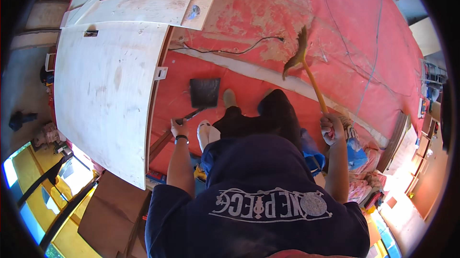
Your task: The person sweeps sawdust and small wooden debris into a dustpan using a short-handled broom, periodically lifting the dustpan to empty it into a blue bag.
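Note:
My left hand [179, 128], with a dark band at its wrist, is closed around the long handle of a black dustpan [204, 93]. The pan rests on or just above the red floor, in front of my feet. On the right, my right hand [331, 129] grips the yellow handle of a broom [314, 84]. Its brownish, fanned-out bristles point away from me, over the dusty floor; whether they touch it I cannot tell.
A large white board [108, 95] stands along my left. The red floor covering [354, 42] carries dust, a pale strip, a black cable [239, 52] and a thin cord. Cloths and a blue bag [355, 157] lie close on my right; a brown cardboard piece [112, 212] sits lower left.

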Available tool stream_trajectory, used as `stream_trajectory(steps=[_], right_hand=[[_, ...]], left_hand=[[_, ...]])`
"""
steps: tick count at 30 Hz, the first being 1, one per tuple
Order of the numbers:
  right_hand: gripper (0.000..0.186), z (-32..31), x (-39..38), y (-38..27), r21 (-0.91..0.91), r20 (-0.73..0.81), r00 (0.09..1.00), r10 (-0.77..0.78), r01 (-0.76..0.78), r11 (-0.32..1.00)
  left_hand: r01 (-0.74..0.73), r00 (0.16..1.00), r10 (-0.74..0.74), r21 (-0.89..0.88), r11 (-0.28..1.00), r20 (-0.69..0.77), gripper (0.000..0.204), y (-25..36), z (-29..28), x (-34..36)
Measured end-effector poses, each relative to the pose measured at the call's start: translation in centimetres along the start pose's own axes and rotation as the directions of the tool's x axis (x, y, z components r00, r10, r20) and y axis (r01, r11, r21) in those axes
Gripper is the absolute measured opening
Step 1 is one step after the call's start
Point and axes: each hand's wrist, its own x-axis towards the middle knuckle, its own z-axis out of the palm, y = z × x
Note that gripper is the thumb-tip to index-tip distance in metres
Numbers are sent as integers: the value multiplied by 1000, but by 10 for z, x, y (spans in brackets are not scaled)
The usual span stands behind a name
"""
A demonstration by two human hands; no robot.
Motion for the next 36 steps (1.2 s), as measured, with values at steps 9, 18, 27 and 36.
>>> stream_trajectory(steps=[9,18,27,36], right_hand=[[16,4,30,-106,-202,-60,996,-63,50,978],[4,-44,76,-139,-157,-308,948,74,-127,979],[3,-124,129,-126,-45,-440,853,279,-332,942],[9,-110,180,-97,-189,-626,769,133,-315,930]], left_hand=[[147,936,-263,418,896,234,38,40,61,-6],[-68,966,-100,606,792,239,43,141,140,3],[-427,591,34,278,861,806,32,268,431,133],[-497,803,32,641,585,594,25,194,649,245]])
